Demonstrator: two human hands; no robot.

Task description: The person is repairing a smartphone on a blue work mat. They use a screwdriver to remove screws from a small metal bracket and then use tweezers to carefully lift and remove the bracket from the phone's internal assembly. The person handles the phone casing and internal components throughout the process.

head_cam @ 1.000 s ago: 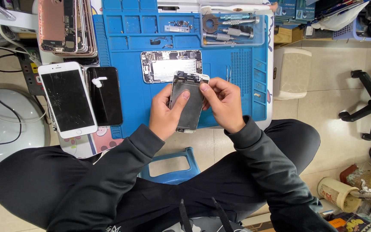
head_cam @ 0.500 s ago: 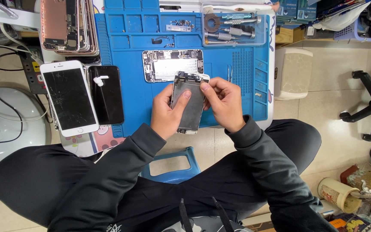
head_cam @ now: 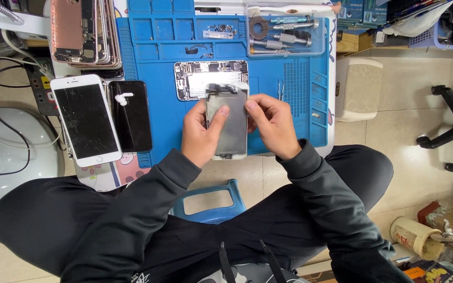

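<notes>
My left hand (head_cam: 201, 135) and my right hand (head_cam: 271, 124) together hold a detached phone screen panel (head_cam: 230, 123), metal back facing up, above the near edge of the blue repair mat (head_cam: 158, 57). The left thumb rests on the panel's back; the right fingers pinch its upper right corner. Just beyond the panel an opened phone body (head_cam: 205, 76) lies on the mat with its insides showing.
A white phone with a cracked screen (head_cam: 85, 119) and a black phone (head_cam: 130, 115) lie at the left. A stack of phone housings (head_cam: 82, 31) sits far left. A clear tray of screwdrivers (head_cam: 287, 32) is at the far right of the mat, tweezers (head_cam: 280, 88) nearby.
The panel has straightened from a slight tilt to nearly upright in my hands. My right fingers have shifted onto its upper right corner.
</notes>
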